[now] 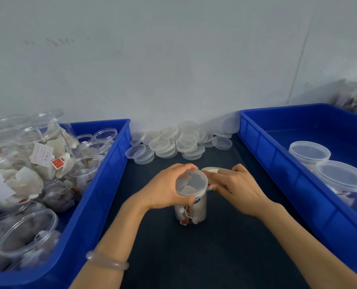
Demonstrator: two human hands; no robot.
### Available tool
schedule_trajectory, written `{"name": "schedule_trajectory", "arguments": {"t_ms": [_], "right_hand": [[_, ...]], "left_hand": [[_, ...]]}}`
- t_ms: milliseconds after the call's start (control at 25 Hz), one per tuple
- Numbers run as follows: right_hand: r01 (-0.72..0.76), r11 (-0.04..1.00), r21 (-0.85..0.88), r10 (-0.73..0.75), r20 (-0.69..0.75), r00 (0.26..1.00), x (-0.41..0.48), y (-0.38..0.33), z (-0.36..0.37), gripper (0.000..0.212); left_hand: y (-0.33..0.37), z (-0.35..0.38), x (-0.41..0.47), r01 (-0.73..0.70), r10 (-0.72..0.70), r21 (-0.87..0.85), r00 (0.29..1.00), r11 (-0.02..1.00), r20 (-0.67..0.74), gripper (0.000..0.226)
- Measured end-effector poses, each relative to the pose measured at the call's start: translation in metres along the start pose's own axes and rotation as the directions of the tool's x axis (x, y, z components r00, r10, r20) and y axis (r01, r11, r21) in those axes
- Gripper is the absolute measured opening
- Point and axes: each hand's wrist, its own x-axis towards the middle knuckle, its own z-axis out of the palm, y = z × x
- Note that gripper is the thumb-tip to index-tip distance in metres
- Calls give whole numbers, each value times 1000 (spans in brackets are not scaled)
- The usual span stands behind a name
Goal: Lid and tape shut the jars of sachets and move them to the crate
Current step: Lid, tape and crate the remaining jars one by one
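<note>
The jar (191, 211) of sachets stands upright on the dark surface (194, 257), and all places here are given from this jar. Its clear lid (191, 182) already sits on top. The left hand (163, 190) comes from the jar's left side and grips the top part, with the fingers curled round the lid's rim. The right hand (238, 188) is just to the right of the jar and holds a roll of tape (210, 170), pale in colour, close against the jar's upper side; if tape already sticks to the jar I cannot tell. Behind the jar lies a heap of loose lids (173, 142). To the left of the jar is a blue crate (102, 184) with open jars (27, 232) full of sachets. To the right of the jar is a second blue crate (277, 163) with two lidded jars (309, 153).
</note>
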Motion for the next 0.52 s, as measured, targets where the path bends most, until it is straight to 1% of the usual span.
{"name": "schedule_trajectory", "arguments": {"t_ms": [40, 80, 160, 200, 240, 320, 440, 520], "right_hand": [[7, 1000, -12, -7, -14, 1000, 0, -4, 1, 48], [8, 999, -33, -9, -28, 1000, 0, -7, 1, 50], [10, 996, -85, -13, -43, 999, -1, -12, 1, 52], [16, 994, -106, -22, -48, 999, -3, -12, 0, 54], [28, 993, -117, -34, -45, 998, -4, -12, -1, 55], [39, 996, -79, -38, 4, 999, -6, -10, -4, 55], [65, 997, 31, -67, 84, 994, -7, -5, -2, 49], [90, 996, 16, -91, 97, 991, -7, -6, -1, 51]], "left_hand": [[3, -2, 1, 13, -14, 43, 999, 999, 34, 75], [8, 0, 2, 38, -44, 126, 998, 991, 45, 75], [20, 11, 5, 100, -98, 376, 995, 921, -25, 86], [25, 18, 7, 120, -94, 453, 992, 883, -80, 90], [28, 24, 8, 127, -74, 471, 989, 873, -128, 88], [27, 27, 9, 108, -34, 422, 983, 900, -179, 79], [21, 24, 8, 64, 5, 389, 985, 919, -174, 72], [19, 23, 8, 33, 35, 388, 985, 921, -167, 69]]}}
